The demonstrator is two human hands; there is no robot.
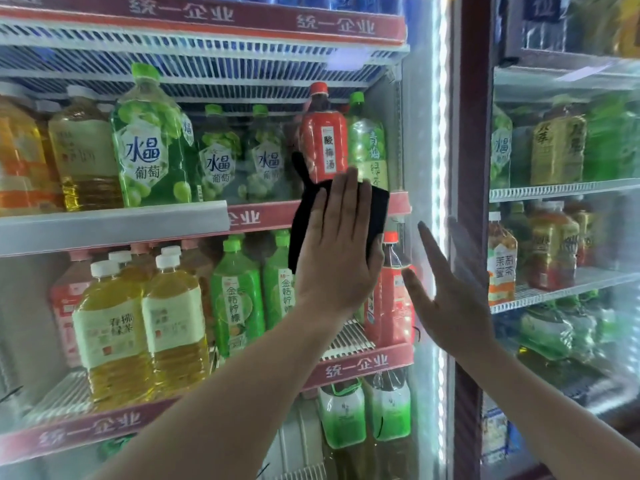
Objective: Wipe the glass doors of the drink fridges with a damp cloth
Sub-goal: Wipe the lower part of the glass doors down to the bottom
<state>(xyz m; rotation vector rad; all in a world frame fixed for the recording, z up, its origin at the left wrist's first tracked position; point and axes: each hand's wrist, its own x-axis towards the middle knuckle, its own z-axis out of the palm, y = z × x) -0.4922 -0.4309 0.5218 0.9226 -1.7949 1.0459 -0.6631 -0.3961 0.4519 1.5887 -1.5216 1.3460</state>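
Mid-wipe: L hand flat, grip released, pressing black cloth on glass door near right edge. R hand open, empty, by door frame. Next prob: sweep cloth sideways w/ steady pressure.

A black cloth lies spread flat against the left glass door, one corner sticking up, near that door's lit right edge. The right glass door, just beside it, looks hazy.
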